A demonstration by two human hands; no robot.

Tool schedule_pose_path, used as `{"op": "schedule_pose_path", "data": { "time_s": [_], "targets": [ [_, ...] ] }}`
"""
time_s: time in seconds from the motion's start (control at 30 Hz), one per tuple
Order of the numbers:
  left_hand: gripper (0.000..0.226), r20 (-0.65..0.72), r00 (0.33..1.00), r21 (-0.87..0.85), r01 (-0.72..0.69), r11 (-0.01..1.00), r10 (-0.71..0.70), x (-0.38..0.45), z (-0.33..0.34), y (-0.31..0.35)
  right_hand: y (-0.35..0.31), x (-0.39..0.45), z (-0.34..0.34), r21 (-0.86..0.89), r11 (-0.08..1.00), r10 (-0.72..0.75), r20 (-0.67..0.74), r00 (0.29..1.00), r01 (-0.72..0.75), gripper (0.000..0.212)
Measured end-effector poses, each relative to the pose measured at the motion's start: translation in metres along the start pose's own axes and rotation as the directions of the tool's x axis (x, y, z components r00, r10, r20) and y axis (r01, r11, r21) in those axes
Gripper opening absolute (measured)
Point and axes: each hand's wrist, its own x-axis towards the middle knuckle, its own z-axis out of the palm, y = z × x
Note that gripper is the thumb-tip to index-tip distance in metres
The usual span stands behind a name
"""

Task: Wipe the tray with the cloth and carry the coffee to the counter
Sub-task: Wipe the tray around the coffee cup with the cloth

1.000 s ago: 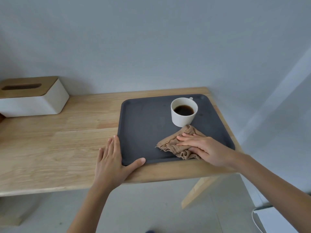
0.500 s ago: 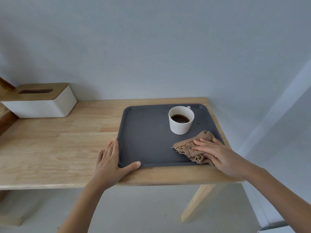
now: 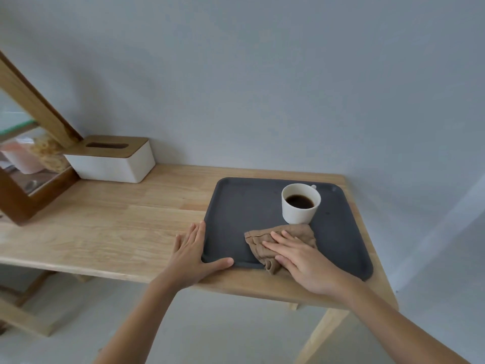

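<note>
Tray-wiping is the step in hand, I'd say. The dark grey rectangular plastic tray point(image 3: 236, 206) lies flat on the light wooden table point(image 3: 118, 227), pushed towards the table's right end and close to its near edge, so both hands reach it easily.

The crumpled tan cloth point(image 3: 265, 245) sits on the tray's near half, one fold hanging over the near rim. The right hand point(image 3: 301, 258) lies flat on it, fingers stretched out and palm down, pressing rather than pinching, which makes sense for rubbing a flat surface.

The left hand point(image 3: 194, 253) is also spread open, fingers along the tray's left edge and thumb hooked across the near corner. Looks like it's bracing the tray so it doesn't slide under the wiping.

The white ceramic cup of black coffee point(image 3: 300, 204) stands upright on the far right part of the tray, just behind the cloth, touching or nearly. Probably the risky bit: a bigger sweep could bump it. No hand is on it, so the carrying isn't started.

Further out, a white tissue box with a wooden lid point(image 3: 112, 158) sits by the grey wall point(image 3: 262, 88), next to a wood-framed mirror point(image 3: 31, 153).
</note>
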Motion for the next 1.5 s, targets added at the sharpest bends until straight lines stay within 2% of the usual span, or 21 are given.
{"op": "schedule_pose_path", "data": {
  "time_s": [0.13, 0.37, 0.6, 0.73, 0.9, 1.13, 1.3, 1.5],
  "targets": [
    [0.134, -0.006, 1.0, 0.004, -0.011, 1.0, 0.011, 0.0, 0.0, -0.001, -0.021, 0.034, 0.016, 0.022, 1.0, -0.007, -0.033, 0.999, 0.008, 0.046],
    [0.124, -0.036, 0.999, -0.009, -0.019, 1.0, 0.019, 0.001, 0.004, -0.005, -0.038, 0.111, 0.023, -0.048, 0.996, 0.067, -0.129, 0.989, -0.074, 0.061],
    [0.124, -0.031, 0.999, -0.008, -0.025, 1.0, 0.025, 0.001, 0.003, -0.006, -0.021, 0.199, 0.011, -0.029, 0.975, 0.213, -0.189, 0.959, -0.222, 0.059],
    [0.124, -0.036, 0.999, 0.005, -0.023, 1.0, 0.024, 0.002, 0.003, -0.007, -0.021, 0.216, 0.015, -0.047, 0.962, 0.248, -0.254, 0.935, -0.268, 0.055],
    [0.125, -0.053, 0.998, 0.017, -0.016, 1.0, 0.017, 0.002, 0.004, -0.007, -0.03, 0.188, 0.013, -0.049, 0.977, 0.197, -0.185, 0.963, -0.209, 0.055],
    [0.127, -0.061, 0.998, 0.01, -0.016, 1.0, 0.017, 0.002, 0.004, -0.008, -0.046, 0.089, 0.023, 0.029, 0.996, 0.091, -0.105, 0.99, -0.089, 0.05],
    [0.13, -0.067, 0.998, 0.002, -0.019, 1.0, 0.019, 0.002, 0.003, -0.009, -0.035, 0.028, 0.016, 0.127, 0.982, 0.155, -0.108, 0.982, -0.141, 0.04],
    [0.127, -0.06, 0.998, -0.003, -0.025, 1.0, 0.025, 0.001, 0.004, -0.009, 0.001, -0.012, 0.006, 0.148, 0.966, 0.238, -0.174, 0.956, -0.213, 0.057]
  ]
}}
